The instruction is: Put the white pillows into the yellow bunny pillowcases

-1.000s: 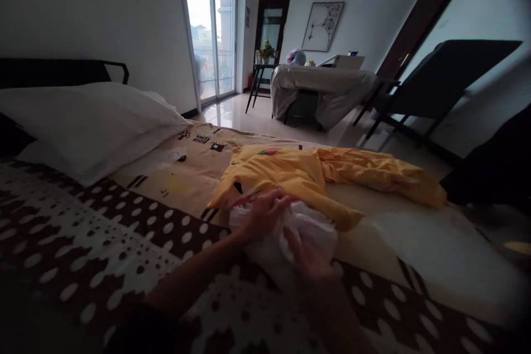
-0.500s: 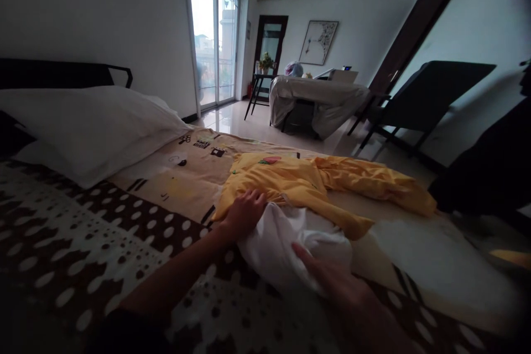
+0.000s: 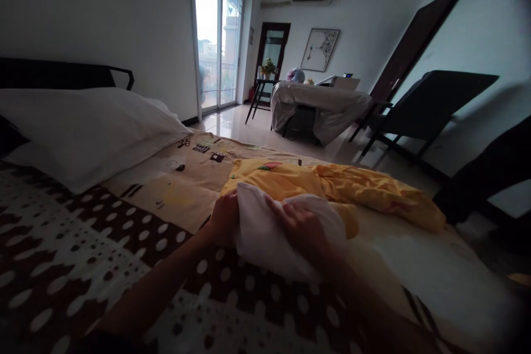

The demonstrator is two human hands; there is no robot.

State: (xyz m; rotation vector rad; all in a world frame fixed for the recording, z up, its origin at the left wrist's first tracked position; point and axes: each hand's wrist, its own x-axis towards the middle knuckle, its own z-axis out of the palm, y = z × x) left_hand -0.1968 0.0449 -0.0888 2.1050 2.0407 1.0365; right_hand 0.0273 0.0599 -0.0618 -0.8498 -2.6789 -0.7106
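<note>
A bunched white cloth (image 3: 259, 232) rises from the bed in front of me, its upper left corner standing in a point. My left hand (image 3: 226, 214) is closed at the left edge of this cloth, fingers partly hidden behind it, beside the yellow cloth's border. On the right side of the white cloth, my right hand (image 3: 302, 228) presses with bent fingers that grip its folds. Just beyond both hands lies a yellow cloth (image 3: 286, 180) with a red and green print. A crumpled yellow length (image 3: 381, 191) stretches from it to the right.
A white pillow (image 3: 95, 133) lies at the left on the patterned bedding (image 3: 166, 221). Past the bed are a plastic-draped table (image 3: 319, 97), a plant (image 3: 267, 68) on a stool, and a dark chair (image 3: 431, 105). Dark clothing (image 3: 489, 163) shows at the right edge.
My right hand has moved up and left onto the white cloth and closed on it. The cloth's left side now stands higher. My left hand has drawn slightly left and nearer.
</note>
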